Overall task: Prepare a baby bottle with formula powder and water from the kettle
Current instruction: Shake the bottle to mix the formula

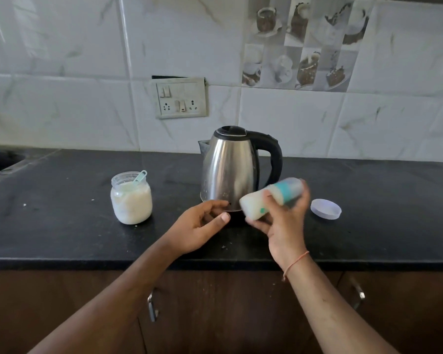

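From the head camera, the right hand (283, 221) has its fingers (269, 200) wrapped round a clear plastic baby bottle with a teal collar (272, 198), which is filled with milky white liquid and tipped almost on its side above the black stone tabletop (62, 226); the blur on it suggests it is being shaken so the powder mixes, and the collar looks to be on, which would keep the liquid in. The left hand (202, 226) hovers just beside the bottle's base with its fingers loosely curled and holding nothing, probably ready to steady it. Directly beyond the fingers of both hands stands the stainless steel electric kettle with a black handle and lid (230, 169), lid down. Well off to the far side of the left fingers sits the open glass jar of white formula powder (131, 200), a pale blue plastic scoop (140, 176) resting inside it. Just past the right fingers, the jar's pale lilac round lid (326, 209) lies on the tabletop, likely waiting to be put back on.
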`<state>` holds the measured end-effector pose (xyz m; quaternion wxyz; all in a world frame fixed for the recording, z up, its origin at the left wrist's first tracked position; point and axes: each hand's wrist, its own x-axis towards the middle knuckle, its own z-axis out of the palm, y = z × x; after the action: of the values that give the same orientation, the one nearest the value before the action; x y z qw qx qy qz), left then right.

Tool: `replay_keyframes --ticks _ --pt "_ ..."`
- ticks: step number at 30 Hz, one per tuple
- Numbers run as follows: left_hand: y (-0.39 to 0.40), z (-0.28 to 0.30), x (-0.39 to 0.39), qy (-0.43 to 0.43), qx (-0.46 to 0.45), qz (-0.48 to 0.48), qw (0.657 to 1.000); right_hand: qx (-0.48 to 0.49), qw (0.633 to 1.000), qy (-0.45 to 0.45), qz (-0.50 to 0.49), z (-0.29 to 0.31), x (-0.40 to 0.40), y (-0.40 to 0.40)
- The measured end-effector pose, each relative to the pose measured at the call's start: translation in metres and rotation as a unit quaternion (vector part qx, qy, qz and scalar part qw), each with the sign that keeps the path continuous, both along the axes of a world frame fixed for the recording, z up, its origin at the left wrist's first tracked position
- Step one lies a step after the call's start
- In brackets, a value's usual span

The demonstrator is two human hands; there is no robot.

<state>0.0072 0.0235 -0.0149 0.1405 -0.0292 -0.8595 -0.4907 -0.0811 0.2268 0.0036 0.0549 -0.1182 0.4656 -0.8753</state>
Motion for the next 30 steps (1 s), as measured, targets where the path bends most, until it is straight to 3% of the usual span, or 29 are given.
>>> replay_keyframes --ticks 2,6,9,10,13,17,20,21,24,25,28,29,30 --pt "0.0 0.001 0.001 0.006 -0.021 0.008 1.0 0.065 0.995 0.052 0.046 0.0 0.007 0.0" --pt "-0.001 0.001 0.0 0.009 -0.03 0.019 0.999 -0.114 0.99 -0.053 -0.069 0.001 -0.002 -0.003" --pt "0.001 0.001 0.002 0.007 -0.045 0.025 0.999 0.054 0.996 0.048 0.053 -0.002 0.005 -0.009" --pt "0.001 0.002 0.002 0.007 -0.051 0.026 0.998 0.063 0.995 0.054 0.054 -0.002 0.006 -0.01" --pt "0.002 0.005 0.003 -0.001 -0.056 0.028 0.998 -0.085 0.994 -0.063 -0.025 -0.004 -0.006 -0.003" --pt "0.002 0.003 0.003 0.009 -0.06 0.029 0.998 0.07 0.996 0.029 0.056 -0.004 0.003 -0.005" --pt "0.0 0.003 0.002 0.016 -0.05 0.032 0.998 -0.1 0.991 -0.054 -0.07 -0.002 -0.006 -0.001" --pt "0.0 0.001 0.002 0.018 -0.049 0.033 0.998 -0.117 0.987 -0.072 -0.077 -0.001 -0.009 0.0" --pt "-0.002 -0.003 0.0 0.02 -0.051 0.029 0.998 0.069 0.996 0.031 0.053 -0.003 0.002 -0.003" --pt "-0.003 -0.003 -0.001 0.02 -0.05 0.03 0.998 0.08 0.995 0.033 0.05 -0.002 0.004 -0.005" --pt "-0.004 0.0 -0.001 0.012 -0.042 0.031 0.999 -0.091 0.991 -0.054 -0.076 -0.003 -0.009 0.001" --pt "-0.003 -0.001 -0.001 0.011 -0.038 0.028 0.999 -0.103 0.989 -0.069 -0.078 -0.001 -0.01 0.002" --pt "-0.003 -0.002 -0.002 0.012 -0.034 0.027 0.999 -0.05 0.997 -0.038 -0.044 0.0 -0.008 0.002"
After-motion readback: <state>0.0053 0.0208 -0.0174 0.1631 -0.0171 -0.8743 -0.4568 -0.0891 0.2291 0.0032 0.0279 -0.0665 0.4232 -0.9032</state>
